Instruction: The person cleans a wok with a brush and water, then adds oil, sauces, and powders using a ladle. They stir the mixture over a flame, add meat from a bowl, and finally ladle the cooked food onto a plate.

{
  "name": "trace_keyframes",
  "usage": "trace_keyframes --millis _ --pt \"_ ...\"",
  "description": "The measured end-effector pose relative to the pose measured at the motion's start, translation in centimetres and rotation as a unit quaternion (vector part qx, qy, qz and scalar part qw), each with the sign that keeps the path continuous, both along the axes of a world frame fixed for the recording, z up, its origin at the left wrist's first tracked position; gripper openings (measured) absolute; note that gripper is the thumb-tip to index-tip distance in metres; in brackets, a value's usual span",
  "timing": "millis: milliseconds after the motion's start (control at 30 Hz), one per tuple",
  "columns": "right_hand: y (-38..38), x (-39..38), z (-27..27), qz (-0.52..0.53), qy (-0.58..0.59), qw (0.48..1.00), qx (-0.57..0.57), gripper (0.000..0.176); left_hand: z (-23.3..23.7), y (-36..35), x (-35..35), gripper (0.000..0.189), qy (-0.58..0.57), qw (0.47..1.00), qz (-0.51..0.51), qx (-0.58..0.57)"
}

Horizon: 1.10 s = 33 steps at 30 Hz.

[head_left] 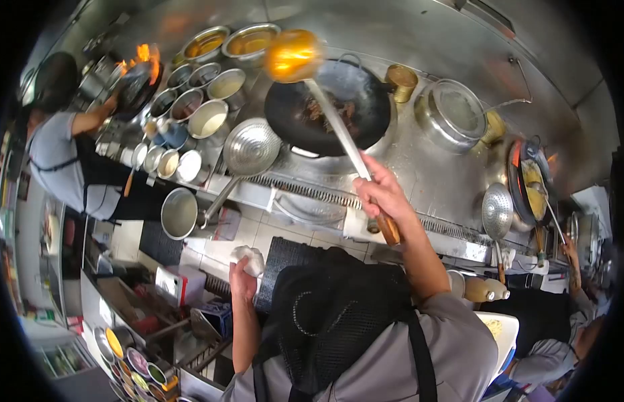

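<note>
My right hand (386, 191) is wrapped round the handle end of a long ladle (335, 124), whose wooden grip shows below the fist. The ladle reaches up over a black wok (285, 114), and its bowl, bright orange and blurred, is above the wok's far left rim. Dark brown pieces of food (329, 110) lie in the wok. Low on the left, away from the stove, my left hand (242, 281) is closed on a bunched white cloth (250, 259). Left of the wok rests a perforated metal strainer (252, 145), its handle pointing toward the floor side.
Several metal pots (209, 119) of sauces and liquids crowd the left counter. A co-worker (60, 157) there holds a flaming wok (134, 90). Right of my wok stand a lidded steel pot (453, 114) and a water spout (520, 100). Another co-worker (550, 348) works at the right wok (526, 181).
</note>
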State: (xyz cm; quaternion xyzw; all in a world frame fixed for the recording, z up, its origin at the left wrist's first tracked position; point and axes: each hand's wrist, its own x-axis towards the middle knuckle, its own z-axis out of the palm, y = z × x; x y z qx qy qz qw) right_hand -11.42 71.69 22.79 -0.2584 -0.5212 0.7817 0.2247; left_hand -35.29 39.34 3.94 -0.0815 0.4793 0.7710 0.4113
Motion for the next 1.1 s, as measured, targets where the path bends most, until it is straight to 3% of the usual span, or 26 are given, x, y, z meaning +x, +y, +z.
trace_keyframes --millis 67,100,167,200,267,300,367,400,467,500,533,567,600,633,667,700,733,767,833,867,900,967,1000,1033,1067,1100 --pt "4.0 1.0 -1.5 -0.128 -0.107 0.977 0.132 0.068 0.1 4.5 -1.8 0.046 0.058 0.998 -0.026 -0.020" --pt "6.0 1.5 -1.8 -0.139 -0.108 0.975 0.135 0.068 -0.2 6.1 -2.8 0.046 0.058 0.997 -0.037 -0.015" --pt "10.2 2.3 -2.2 -0.215 -0.332 0.884 0.249 0.065 -1.0 9.8 -4.8 0.047 0.229 0.965 -0.107 -0.076" --pt "12.6 2.5 -3.2 -0.226 -0.334 0.880 0.250 0.065 -0.6 11.4 -5.5 0.048 0.287 0.945 -0.123 -0.099" --pt "17.3 2.5 -6.2 -0.285 -0.399 0.783 0.383 0.059 -1.5 14.3 -7.7 0.049 0.304 0.933 -0.162 -0.105" --pt "19.7 2.4 -7.5 -0.290 -0.405 0.777 0.385 0.059 -2.4 15.3 -8.5 0.050 0.318 0.922 -0.189 -0.118" --pt "24.5 1.7 -10.1 -0.308 -0.465 0.624 0.548 0.057 -4.8 16.4 -10.5 0.046 0.355 0.901 -0.221 -0.115" --pt "26.9 1.2 -11.1 -0.316 -0.466 0.615 0.553 0.057 -5.3 17.0 -11.1 0.045 0.385 0.875 -0.249 -0.156" --pt "31.8 0.0 -12.1 -0.224 -0.625 0.581 0.471 0.040 -6.0 18.5 -12.4 0.043 0.422 0.845 -0.274 -0.182" --pt "34.4 0.0 -11.5 -0.233 -0.625 0.575 0.474 0.040 -6.2 18.9 -12.9 0.046 0.438 0.830 -0.285 -0.196" --pt "36.8 0.3 -10.7 -0.195 -0.536 0.744 0.348 0.028 -6.5 18.7 -13.0 0.049 0.451 0.815 -0.295 -0.214" --pt "38.3 0.6 -10.1 -0.143 -0.416 0.875 0.203 0.017 -6.9 18.3 -13.3 0.052 0.463 0.799 -0.304 -0.235" --pt "38.8 0.7 -9.0 -0.258 -0.180 0.944 -0.097 0.013 -7.9 17.9 -13.5 0.057 0.467 0.819 -0.277 -0.186" --pt "38.6 -0.1 -8.9 -0.258 -0.179 0.945 -0.094 0.013 -8.9 18.1 -13.7 0.062 0.468 0.836 -0.250 -0.136" --pt "38.4 -0.4 -9.1 -0.203 -0.308 0.923 0.111 0.016 -6.0 18.2 -13.1 0.074 0.421 0.862 -0.248 -0.132" --pt "38.2 -0.5 -9.4 -0.136 -0.420 0.844 0.306 0.022 -6.1 18.4 -13.1 0.074 0.419 0.863 -0.250 -0.129" --pt "38.2 -1.1 -10.2 -0.209 -0.479 0.832 0.183 0.018 -6.4 17.7 -13.0 0.077 0.433 0.849 -0.241 -0.185" --pt "37.4 -1.2 -9.4 -0.213 -0.481 0.831 0.183 0.018 -6.8 17.5 -12.9 0.081 0.447 0.831 -0.231 -0.238" --pt "34.7 -0.3 -7.0 -0.240 -0.318 0.916 0.048 0.017 -7.1 17.5 -13.2 0.086 0.434 0.828 -0.253 -0.248" --pt "35.4 1.4 -10.2 -0.219 -0.398 0.865 0.212 0.017 -8.0 17.4 -13.6 0.088 0.456 0.815 -0.266 -0.239" --pt "34.2 2.8 -11.0 -0.223 -0.399 0.865 0.206 0.017 -8.5 17.2 -14.1 0.090 0.479 0.799 -0.282 -0.230" --pt "30.5 6.1 -13.0 -0.278 -0.462 0.719 0.438 0.040 -7.2 17.3 -14.6 0.093 0.488 0.779 -0.320 -0.228" --pt "28.8 8.2 -13.4 -0.280 -0.451 0.666 0.524 0.060 -5.3 17.6 -14.4 0.094 0.486 0.776 -0.332 -0.227" --pt "27.7 10.0 -13.4 -0.286 -0.454 0.665 0.519 0.060 -4.2 18.1 -13.9 0.094 0.484 0.774 -0.340 -0.225" --pt "25.9 11.3 -11.9 -0.285 -0.539 0.667 0.428 0.061 -6.1 17.3 -14.7 0.094 0.559 0.717 -0.334 -0.247" --pt "24.5 12.2 -10.7 -0.277 -0.614 0.661 0.330 0.063 -4.9 17.5 -14.5 0.094 0.562 0.713 -0.338 -0.249"
